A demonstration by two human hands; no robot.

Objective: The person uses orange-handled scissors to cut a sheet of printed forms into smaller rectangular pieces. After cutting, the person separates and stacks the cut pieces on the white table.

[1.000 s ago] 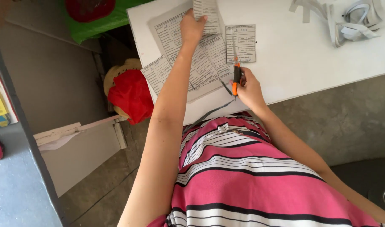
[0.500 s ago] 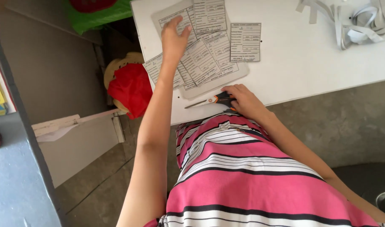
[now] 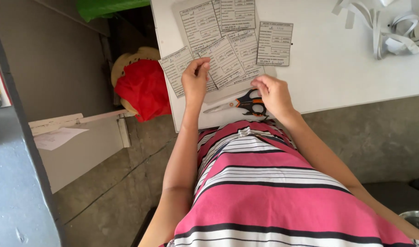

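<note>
Left hand [image 3: 194, 81]: grip pinches a cut slip [image 3: 225, 63].
Right hand [image 3: 272, 93]: loosely open, empty, beside scissors [image 3: 246, 102].
Done: several slips cut, on bench [image 3: 337, 68].
Left: uncertain.

Six rectangular grey-white printed paper slips lie on the white table [image 3: 337, 68]. Five overlap in a cluster: one at the cluster's 8 o'clock edge [image 3: 175, 68], one at 11 o'clock [image 3: 200, 25], one at 12 o'clock [image 3: 237, 14], one in the middle [image 3: 225, 61] and one at 4 o'clock [image 3: 248, 52]. The sixth [image 3: 274, 43] lies alone at 3 o'clock of the cluster. One pair of black-and-orange-handled steel scissors [image 3: 239, 103] lies at 6 o'clock of the cluster. One loose heap of white paper strips [image 3: 388, 27] sits at the table's 2 o'clock corner; its strips are too tangled to count. Two bare hands are in view, the left hand [image 3: 196, 80] and the right hand [image 3: 273, 93].
</note>
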